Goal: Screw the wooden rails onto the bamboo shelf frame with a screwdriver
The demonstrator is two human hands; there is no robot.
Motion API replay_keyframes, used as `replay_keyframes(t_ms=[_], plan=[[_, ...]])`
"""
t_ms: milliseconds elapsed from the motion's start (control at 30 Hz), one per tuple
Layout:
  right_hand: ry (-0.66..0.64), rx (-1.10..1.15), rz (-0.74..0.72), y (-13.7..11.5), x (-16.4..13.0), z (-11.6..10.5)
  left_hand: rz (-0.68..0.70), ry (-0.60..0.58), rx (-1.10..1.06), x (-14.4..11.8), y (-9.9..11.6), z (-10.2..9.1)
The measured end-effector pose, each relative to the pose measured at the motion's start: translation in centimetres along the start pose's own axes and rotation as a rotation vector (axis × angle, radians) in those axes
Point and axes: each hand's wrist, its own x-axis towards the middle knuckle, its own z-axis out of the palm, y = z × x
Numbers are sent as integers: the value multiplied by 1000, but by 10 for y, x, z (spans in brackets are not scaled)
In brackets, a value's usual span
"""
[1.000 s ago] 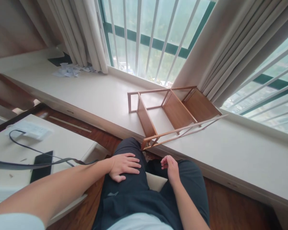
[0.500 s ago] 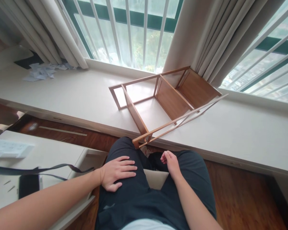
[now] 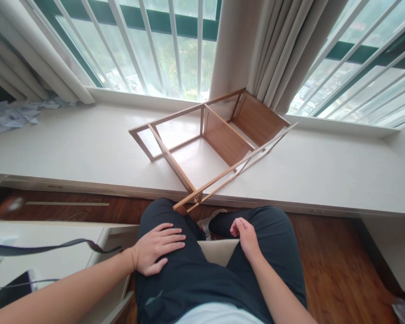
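Wooden shelf frame (image 3: 219, 139) is lying on its side on the window ledge (image 3: 324, 175), near corner overhanging the edge. Left hand (image 3: 158, 247) is resting flat and released on the left thigh; right hand (image 3: 245, 234) is sitting loosely curled on the right thigh, grasping nothing.

The wooden shelf frame (image 3: 209, 144) lies across the sill (image 3: 324, 171), bare sill either side.
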Motion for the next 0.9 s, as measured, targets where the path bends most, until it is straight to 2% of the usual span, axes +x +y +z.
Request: replay_keyframes(t_ms=[167, 300, 433, 533, 700, 833, 900], plan=[[35, -133, -61, -6, -19, -23, -56, 88, 20, -11, 0, 5], [27, -249, -59, 10, -7, -31, -105, 148, 20, -10, 3, 8], [-14, -322, 82, 42, 25, -43, -165, 191, 35, -4, 3, 10], [37, -358, 230, 65, 54, -57, -165, 175, 41, 2, 0, 10], [66, -330, 376, 97, 103, -75, -154, 130, 64, 5, -5, 6], [59, -351, 439, 127, 141, -72, -158, 75, 76, -1, -7, 3], [49, -378, 413, 143, 155, -65, -181, 38, 74, -4, -5, 2]])
